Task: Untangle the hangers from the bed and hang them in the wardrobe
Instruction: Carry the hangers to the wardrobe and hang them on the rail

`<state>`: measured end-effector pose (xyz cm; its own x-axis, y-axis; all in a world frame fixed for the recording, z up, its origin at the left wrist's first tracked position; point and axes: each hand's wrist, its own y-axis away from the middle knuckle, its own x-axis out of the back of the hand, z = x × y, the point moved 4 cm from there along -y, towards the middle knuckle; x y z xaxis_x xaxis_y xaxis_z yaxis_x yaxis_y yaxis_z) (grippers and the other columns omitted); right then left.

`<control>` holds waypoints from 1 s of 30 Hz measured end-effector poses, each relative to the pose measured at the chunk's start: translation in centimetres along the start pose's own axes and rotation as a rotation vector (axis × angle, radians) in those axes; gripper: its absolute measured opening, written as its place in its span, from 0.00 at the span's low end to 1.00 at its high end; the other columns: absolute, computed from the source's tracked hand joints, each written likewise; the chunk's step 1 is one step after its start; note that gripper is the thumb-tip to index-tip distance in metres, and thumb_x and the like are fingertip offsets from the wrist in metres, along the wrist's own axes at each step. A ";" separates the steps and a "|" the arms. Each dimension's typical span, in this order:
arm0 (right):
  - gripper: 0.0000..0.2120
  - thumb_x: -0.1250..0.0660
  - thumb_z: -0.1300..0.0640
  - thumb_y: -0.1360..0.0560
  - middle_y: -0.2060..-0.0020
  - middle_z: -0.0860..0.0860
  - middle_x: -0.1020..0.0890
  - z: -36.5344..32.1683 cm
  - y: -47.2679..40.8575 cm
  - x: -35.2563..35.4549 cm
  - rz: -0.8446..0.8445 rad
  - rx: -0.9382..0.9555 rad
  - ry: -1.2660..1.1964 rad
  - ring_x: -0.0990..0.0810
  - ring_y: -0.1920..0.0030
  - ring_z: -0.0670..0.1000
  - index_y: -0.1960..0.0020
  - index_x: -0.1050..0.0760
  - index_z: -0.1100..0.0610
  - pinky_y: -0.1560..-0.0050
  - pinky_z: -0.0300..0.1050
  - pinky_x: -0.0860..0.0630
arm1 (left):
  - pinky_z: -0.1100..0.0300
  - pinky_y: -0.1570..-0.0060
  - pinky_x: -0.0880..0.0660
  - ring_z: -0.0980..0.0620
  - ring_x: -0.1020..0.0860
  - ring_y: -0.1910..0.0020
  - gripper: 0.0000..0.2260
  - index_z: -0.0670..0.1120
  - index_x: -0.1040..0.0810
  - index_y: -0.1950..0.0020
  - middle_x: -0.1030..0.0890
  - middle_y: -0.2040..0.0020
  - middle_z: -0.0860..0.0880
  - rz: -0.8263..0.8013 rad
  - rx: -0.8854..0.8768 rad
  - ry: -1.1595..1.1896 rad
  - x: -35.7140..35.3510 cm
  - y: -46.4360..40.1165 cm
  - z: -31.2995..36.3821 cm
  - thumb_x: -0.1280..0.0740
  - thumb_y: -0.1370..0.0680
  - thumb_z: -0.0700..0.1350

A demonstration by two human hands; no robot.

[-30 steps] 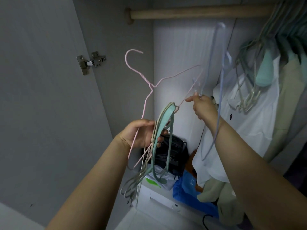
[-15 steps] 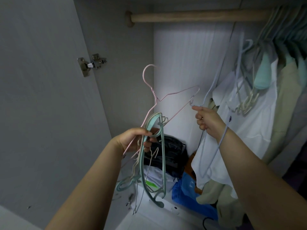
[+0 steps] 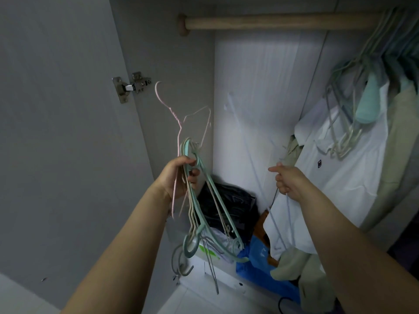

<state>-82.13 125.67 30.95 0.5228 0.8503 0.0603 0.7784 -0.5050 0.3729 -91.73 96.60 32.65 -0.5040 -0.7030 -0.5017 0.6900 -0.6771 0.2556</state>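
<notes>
Since half a second ago your two hands have drawn apart: the pink hanger (image 3: 179,123) has swung left, its hook now near the door hinge (image 3: 131,87), and the pale blue hanger (image 3: 249,159) has come clear of the bunch and drifts right with your other hand.

Left side first. Your left hand (image 3: 179,177) sits in front of the grey side wall, forearm raised, palm turned inward, fingers curled tight round the bundle of hangers (image 3: 199,211). Green and beige ones dangle below your fist, and the pink one stands up above it. Keep that grip firm and hold the bunch still, so nothing swings back and catches the blue one again.

Moving across, the pale blue hanger runs as a thin, blurred line up the white back panel, its top end just visible high on that panel. Your right hand (image 3: 288,180) holds it low, fingers closed round the wire and forefinger pointing left, arm stretched forward and up.

How to finish this well, I'd say: check no loop still links it to the bunch, turn the hook upward, then lift to the wooden rail (image 3: 272,22) overhead. The bare stretch left of the hung hangers (image 3: 344,123) and the white shirt (image 3: 340,177) looks the easiest landing. Go slowly; thin wire snags readily on those already hanging.
</notes>
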 end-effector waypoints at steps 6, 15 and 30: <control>0.16 0.50 0.66 0.19 0.74 0.52 0.35 1.9 -1.5 1.1 0.044 -0.216 -0.116 0.42 0.88 0.44 0.64 0.37 0.56 0.84 0.28 0.46 | 0.62 0.73 0.37 0.54 0.37 0.77 0.04 0.47 0.32 0.61 0.32 0.69 0.49 0.242 -0.005 -0.107 0.4 -0.7 -0.7 0.39 0.27 0.44; 0.06 0.37 0.71 0.25 0.63 0.57 0.25 6.0 0.8 -2.3 -0.218 -0.419 0.378 0.29 0.67 0.49 0.53 0.28 0.62 0.58 0.46 0.23 | 0.62 0.72 0.36 0.54 0.37 0.76 0.05 0.47 0.33 0.61 0.33 0.68 0.50 0.325 0.001 -0.107 0.9 -1.4 -1.7 0.37 0.28 0.45; 0.05 0.39 0.70 0.24 0.57 0.60 0.20 5.9 1.0 -7.9 -0.370 -0.497 -0.062 0.17 0.70 0.51 0.49 0.27 0.68 0.68 0.36 0.20 | 0.60 0.72 0.36 0.53 0.37 0.74 0.07 0.44 0.31 0.56 0.32 0.68 0.48 0.374 -0.001 -0.115 1.4 -1.5 -2.7 0.36 0.29 0.46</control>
<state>-83.46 117.61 25.37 0.2798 0.9383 -0.2034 0.6647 -0.0365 0.7462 -92.05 97.24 29.31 -0.2722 -0.9211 -0.2783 0.8375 -0.3692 0.4028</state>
